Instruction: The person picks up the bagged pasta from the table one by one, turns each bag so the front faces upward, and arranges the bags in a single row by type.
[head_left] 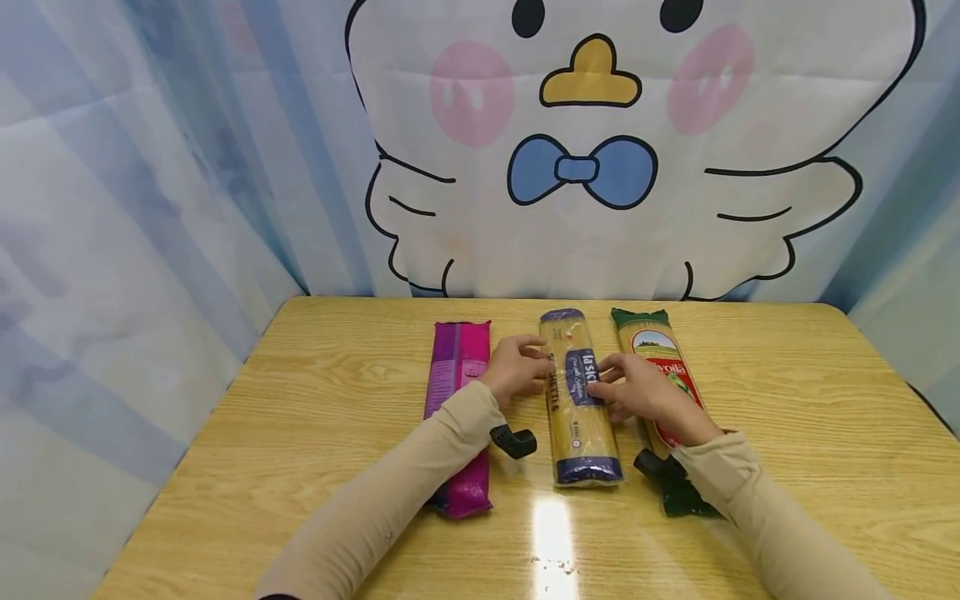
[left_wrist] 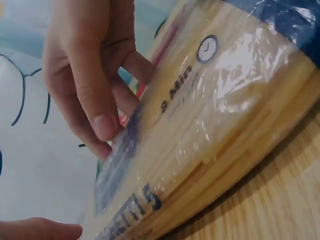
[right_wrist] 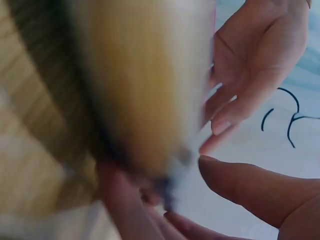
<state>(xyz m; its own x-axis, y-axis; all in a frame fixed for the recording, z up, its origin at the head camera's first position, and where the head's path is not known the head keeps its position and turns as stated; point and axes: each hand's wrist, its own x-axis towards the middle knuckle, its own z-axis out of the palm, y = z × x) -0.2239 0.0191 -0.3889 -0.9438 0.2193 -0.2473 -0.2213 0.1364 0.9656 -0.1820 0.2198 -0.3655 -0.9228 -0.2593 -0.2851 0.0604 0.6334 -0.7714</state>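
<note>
A clear pack of spaghetti (head_left: 573, 433) with dark blue ends and a blue label lies between the two hands on the table. My left hand (head_left: 517, 367) is at its left edge, fingers reaching toward the wrapper. From the other side my right hand (head_left: 645, 387) reaches the right edge, its fingers loosely bent by the label. In the left wrist view the right hand (left_wrist: 90, 65) shows beyond the spaghetti pack (left_wrist: 200, 125), and a left fingertip (left_wrist: 45, 230) appears below. The right wrist view blurs the pack (right_wrist: 135, 90); the right thumb (right_wrist: 245, 187) stands apart from it.
To the left lies a pink and purple pack (head_left: 468, 483), partly under the left forearm. On the right, a green and red pasta pack (head_left: 652, 333) is partly covered by the right hand and wrist camera. A printed curtain (head_left: 577, 242) hangs behind the wooden table (head_left: 337, 358).
</note>
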